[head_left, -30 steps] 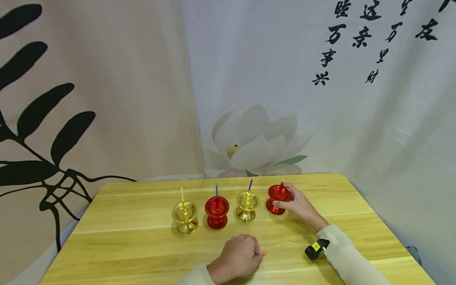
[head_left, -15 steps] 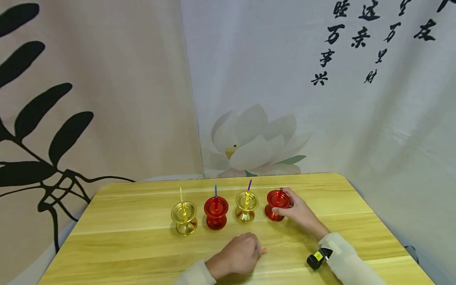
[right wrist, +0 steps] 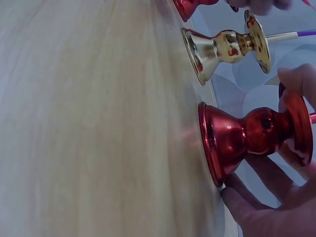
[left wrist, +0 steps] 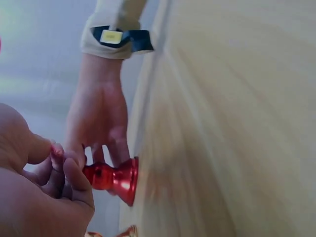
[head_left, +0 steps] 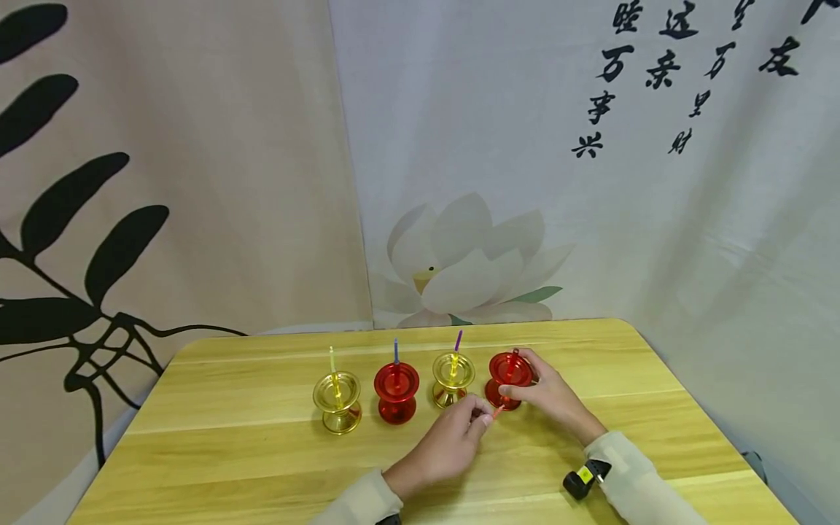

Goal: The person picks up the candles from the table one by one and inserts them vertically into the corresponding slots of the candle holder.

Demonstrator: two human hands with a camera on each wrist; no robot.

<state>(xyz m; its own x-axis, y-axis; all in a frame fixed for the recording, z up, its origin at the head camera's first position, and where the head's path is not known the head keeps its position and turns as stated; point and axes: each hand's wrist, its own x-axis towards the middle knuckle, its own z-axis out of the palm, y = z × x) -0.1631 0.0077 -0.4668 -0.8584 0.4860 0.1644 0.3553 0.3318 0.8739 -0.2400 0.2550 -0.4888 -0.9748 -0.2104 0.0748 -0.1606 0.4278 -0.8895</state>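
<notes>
My left hand [head_left: 453,437] pinches a thin orange-red candle [head_left: 499,412], which points toward the right-hand red candle holder [head_left: 510,364]. Thumb and fingers of my right hand [head_left: 551,397] grip that holder around its upper dish and side. It stands upright on the table, with a short red tube rising from its centre and no candle above it. In the right wrist view the red holder [right wrist: 229,140] has its base on the tabletop. In the left wrist view only a small red bit of the candle [left wrist: 55,148] shows between the left fingers.
Left of the hands stand a gold holder [head_left: 453,370] with a purple candle, a red holder [head_left: 397,401] with a blue candle and a gold holder [head_left: 341,419] with a pale yellow candle. The wooden table [head_left: 262,452] meets a printed curtain [head_left: 262,182] behind.
My left hand has risen from the table and moved forward with the orange-red candle, close to the right-hand holder. My right hand has drawn that holder slightly nearer and keeps its grip.
</notes>
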